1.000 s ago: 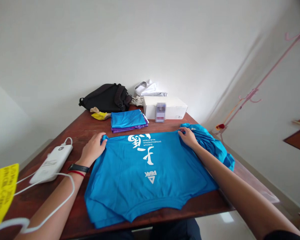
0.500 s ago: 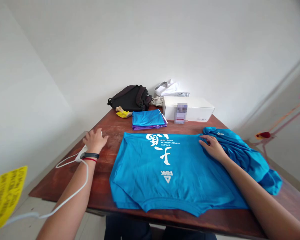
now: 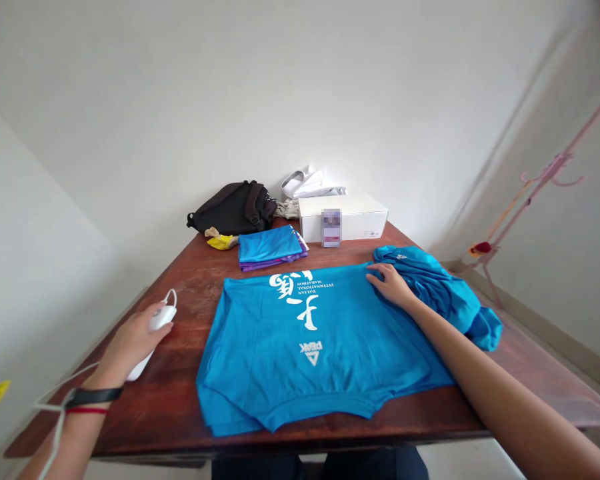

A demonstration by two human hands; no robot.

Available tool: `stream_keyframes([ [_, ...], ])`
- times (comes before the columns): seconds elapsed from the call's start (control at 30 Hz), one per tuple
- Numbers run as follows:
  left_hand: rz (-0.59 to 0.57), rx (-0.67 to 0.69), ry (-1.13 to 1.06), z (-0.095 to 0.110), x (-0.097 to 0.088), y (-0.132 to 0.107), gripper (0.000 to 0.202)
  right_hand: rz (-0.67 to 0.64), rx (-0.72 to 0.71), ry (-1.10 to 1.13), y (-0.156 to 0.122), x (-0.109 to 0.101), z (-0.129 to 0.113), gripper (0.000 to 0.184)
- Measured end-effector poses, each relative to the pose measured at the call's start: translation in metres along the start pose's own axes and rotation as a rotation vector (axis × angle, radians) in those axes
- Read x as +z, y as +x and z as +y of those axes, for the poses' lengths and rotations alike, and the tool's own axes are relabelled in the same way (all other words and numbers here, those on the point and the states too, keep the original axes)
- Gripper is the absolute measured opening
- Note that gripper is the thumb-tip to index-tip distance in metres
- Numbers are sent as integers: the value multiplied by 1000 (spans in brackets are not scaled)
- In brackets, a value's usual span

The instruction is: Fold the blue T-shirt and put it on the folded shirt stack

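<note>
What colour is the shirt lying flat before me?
The shirt is bright blue, best seen in the head view.

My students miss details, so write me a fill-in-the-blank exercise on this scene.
The power bank under the left hand is coloured ____. The right hand rests on a flat shirt coloured ____. The word beside its triangle is ____. In view, the backpack lies to the ____ of the box.

Missing words: white; blue; PEAK; left.

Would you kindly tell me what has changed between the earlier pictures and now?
The left hand has let go of the far left corner of the blue Dalian marathon shirt and moved left and nearer, onto the white power bank. The right hand stays at the far right corner; the shirt remains spread.
</note>
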State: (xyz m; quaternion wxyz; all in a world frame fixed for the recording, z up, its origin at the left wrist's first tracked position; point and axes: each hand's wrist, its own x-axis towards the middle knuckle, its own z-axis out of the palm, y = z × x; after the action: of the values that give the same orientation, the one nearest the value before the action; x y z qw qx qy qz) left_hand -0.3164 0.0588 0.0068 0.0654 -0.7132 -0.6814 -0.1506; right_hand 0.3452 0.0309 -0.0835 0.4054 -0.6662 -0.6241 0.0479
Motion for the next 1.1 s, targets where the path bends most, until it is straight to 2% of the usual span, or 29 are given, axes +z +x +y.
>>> stream_keyframes([
  [0.13, -72, 4, -122, -4, -7, -35, 43, -2, 5, -7, 0, 2, 2, 37],
  [0.27, -154, 154, -244, -1, -15, -69, 45, -10, 11, -15, -1, 2, 2, 39],
  [0.37, -230, 215, -294, -1, -22, -84, 50, -10, 14, -21, -1, 2, 0, 39],
  [0.47, -295, 269, -295, -5, -28, -88, 52, -4, 16, -28, -2, 1, -1, 37],
  [0.57, -304, 301, -277, -11, -30, -83, 54, -2, 14, -33, -2, 0, -2, 36],
  [0.7, -244, 353, -255, -19, -21, -77, 58, -6, 6, -30, -1, 0, -2, 36],
  [0.77, -164, 410, -223, -12, -15, -82, 59, -10, 5, -24, -1, 0, -2, 37],
  [0.83, -73, 478, -185, 8, -9, -93, 61, -12, 6, -16, -1, 0, -1, 39],
  [0.93, -26, 563, -197, 63, -5, -115, 56, -10, 15, -8, -1, 0, -1, 40],
  [1.03, -114, 673, -236, 127, -7, -124, 52, -6, 26, 1, -2, -1, -2, 39],
  [1.1, -151, 692, -259, 162, -10, -116, 48, -4, 32, 10, -2, -2, -4, 39],
])
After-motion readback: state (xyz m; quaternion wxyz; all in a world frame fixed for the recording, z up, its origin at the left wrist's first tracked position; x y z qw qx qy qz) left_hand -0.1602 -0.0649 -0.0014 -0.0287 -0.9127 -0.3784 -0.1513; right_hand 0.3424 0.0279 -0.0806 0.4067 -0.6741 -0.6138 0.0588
